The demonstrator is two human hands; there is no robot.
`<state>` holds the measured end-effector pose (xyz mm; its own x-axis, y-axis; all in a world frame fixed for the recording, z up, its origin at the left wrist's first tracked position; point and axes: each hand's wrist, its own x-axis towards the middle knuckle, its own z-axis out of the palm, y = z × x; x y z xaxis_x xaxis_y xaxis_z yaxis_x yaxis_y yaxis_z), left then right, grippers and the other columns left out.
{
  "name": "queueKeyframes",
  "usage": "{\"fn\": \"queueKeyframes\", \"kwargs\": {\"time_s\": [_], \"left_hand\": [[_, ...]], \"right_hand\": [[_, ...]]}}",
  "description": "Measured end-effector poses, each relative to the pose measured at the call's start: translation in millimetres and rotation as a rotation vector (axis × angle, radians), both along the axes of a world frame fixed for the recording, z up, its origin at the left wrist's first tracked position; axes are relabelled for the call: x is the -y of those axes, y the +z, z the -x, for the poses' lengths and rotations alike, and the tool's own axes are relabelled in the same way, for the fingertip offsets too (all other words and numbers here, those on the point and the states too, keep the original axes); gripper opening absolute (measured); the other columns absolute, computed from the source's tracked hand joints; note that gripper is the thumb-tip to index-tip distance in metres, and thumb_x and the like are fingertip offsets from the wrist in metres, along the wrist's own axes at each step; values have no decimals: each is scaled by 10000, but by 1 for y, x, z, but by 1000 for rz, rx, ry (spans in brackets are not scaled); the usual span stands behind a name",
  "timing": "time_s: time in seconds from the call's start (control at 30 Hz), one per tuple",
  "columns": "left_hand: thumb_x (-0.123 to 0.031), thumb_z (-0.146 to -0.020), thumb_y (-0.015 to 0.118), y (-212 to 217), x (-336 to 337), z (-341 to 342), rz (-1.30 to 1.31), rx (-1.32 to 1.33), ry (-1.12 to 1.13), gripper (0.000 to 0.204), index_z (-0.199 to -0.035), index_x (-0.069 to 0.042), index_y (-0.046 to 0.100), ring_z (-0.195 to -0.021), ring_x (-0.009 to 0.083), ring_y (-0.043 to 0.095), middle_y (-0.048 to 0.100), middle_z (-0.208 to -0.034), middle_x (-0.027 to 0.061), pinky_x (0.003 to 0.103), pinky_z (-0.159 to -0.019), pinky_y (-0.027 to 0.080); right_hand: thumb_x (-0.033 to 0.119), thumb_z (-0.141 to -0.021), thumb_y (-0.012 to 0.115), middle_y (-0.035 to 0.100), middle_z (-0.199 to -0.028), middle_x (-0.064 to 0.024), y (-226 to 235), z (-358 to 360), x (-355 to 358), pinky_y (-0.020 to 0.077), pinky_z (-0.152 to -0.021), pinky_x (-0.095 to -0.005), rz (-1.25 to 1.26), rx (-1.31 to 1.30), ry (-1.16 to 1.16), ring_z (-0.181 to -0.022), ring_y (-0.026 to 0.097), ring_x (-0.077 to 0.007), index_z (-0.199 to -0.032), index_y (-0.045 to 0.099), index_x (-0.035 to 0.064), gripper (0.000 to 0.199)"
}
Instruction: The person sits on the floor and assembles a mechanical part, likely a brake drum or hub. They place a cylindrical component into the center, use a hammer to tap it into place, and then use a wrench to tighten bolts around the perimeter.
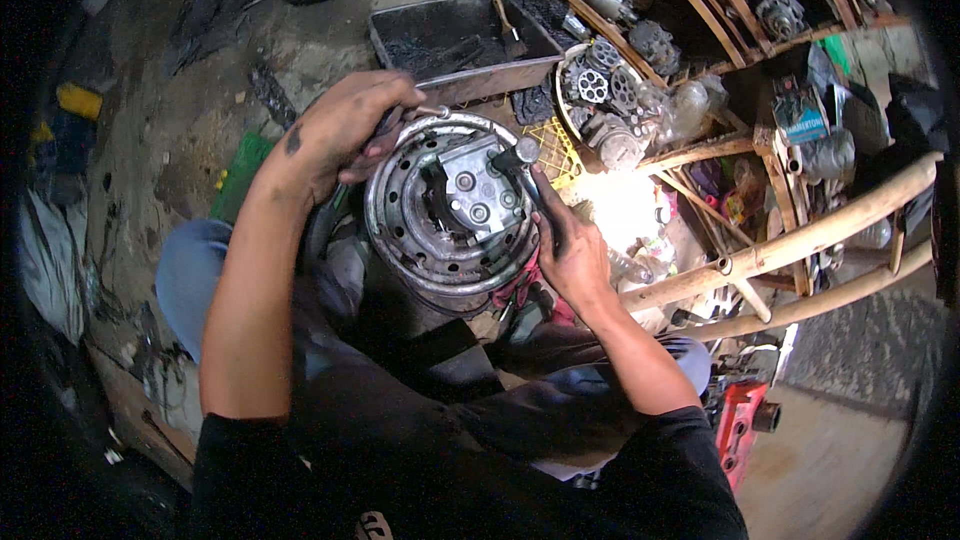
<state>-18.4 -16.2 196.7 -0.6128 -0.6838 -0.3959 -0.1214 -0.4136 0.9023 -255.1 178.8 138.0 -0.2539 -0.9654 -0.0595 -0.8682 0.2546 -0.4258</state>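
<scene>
A silvery machined metal part with several round recesses rests on an upturned steel wheel rim between my knees. Over the rim's far left edge is my left hand, its fingers closed around a slim metal tool whose bright round tip points right. My right hand is wrapped round the handle of a hammer. The hammer's dark head lies over the upper right corner of the metal part; whether they touch I cannot tell.
Beyond the rim stands a grey tray with a brush in it. A round tub of metal parts is at its right. Wooden shelving and a curved pole fill the right side. A red part lies lower right.
</scene>
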Motion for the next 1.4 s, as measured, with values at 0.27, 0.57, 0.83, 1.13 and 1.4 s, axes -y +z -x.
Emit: {"fn": "queueKeyframes", "kwargs": {"time_s": [0.27,0.57,0.83,1.13,1.4], "left_hand": [[-324,-921,569,-3,3,3,-42,51,11,221,-871,-111,535,-313,103,304,383,-485,-16,256,-289,226],[-226,-936,541,7,1,8,-68,59,45,166,-856,-81,534,-347,80,299,401,-519,-15,235,-311,217],[-229,-923,550,4,-1,11,-50,45,60,178,-833,-77,527,-367,84,308,396,-525,-12,240,-317,217],[-245,-928,547,1,2,9,-67,39,44,191,-835,-79,532,-360,89,303,396,-521,-11,244,-317,221],[-312,-915,556,-3,4,8,-42,68,14,200,-902,-113,540,-404,92,303,396,-549,-10,251,-332,215]], "right_hand": [[183,-929,588,653,-790,-246,1,2,-7,527,-614,-541,74,-23,10,-701,645,-455,-1461,397,345,588],[84,-896,590,670,-957,-262,2,2,-8,536,-677,-505,40,-2,21,-809,655,-441,-1472,408,284,636],[119,-920,588,657,-832,-266,0,5,-8,530,-652,-507,-28,-3,-9,-743,639,-455,-1458,424,306,593],[173,-923,588,633,-708,-241,-2,3,-7,511,-584,-532,14,-30,14,-641,628,-445,-1457,415,332,583],[141,-925,601,673,-907,-265,7,5,-4,539,-696,-503,12,71,-18,-805,650,-456,-1437,459,299,554]]}}
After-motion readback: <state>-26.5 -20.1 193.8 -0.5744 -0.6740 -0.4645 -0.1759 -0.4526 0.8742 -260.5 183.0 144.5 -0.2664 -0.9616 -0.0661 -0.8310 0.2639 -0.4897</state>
